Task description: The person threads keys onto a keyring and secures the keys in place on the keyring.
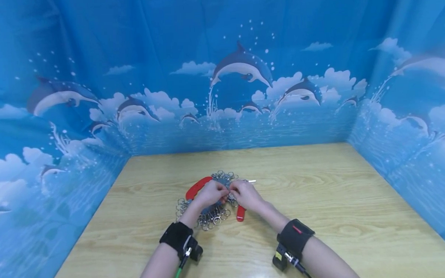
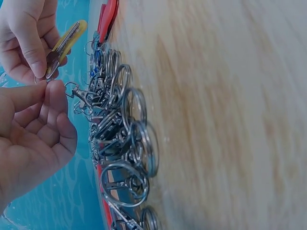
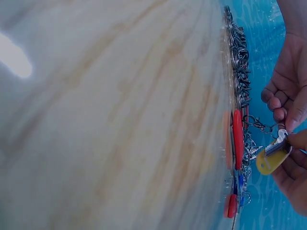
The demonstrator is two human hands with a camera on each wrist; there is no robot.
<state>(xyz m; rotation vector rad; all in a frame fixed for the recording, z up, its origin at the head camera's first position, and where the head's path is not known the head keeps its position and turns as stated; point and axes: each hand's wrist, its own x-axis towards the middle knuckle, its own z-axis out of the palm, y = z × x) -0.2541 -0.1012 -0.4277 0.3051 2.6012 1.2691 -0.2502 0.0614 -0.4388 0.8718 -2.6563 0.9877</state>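
My left hand (image 1: 211, 193) and right hand (image 1: 246, 194) meet fingertip to fingertip over a cluster of metal snap hooks and split rings (image 2: 134, 108). The left thumb and finger pinch a metal key ring (image 3: 279, 126), mostly hidden by the fingertips. A small swivel snap hook (image 2: 82, 94) hangs beside those fingertips, linked toward the cluster. Between the right thumb and fingers is a metal key (image 2: 56, 57) lying against a yellow key tag (image 3: 269, 162). Its head lies close to the pinched ring.
A curved red handle (image 1: 199, 188) lies behind my left hand, among the hooks. A red-handled tool (image 1: 241, 213) rests under my right hand, and a thin silver piece (image 1: 251, 181) sticks out beyond it. The wooden table (image 1: 319, 184) is bordered by a blue dolphin curtain (image 1: 163, 135).
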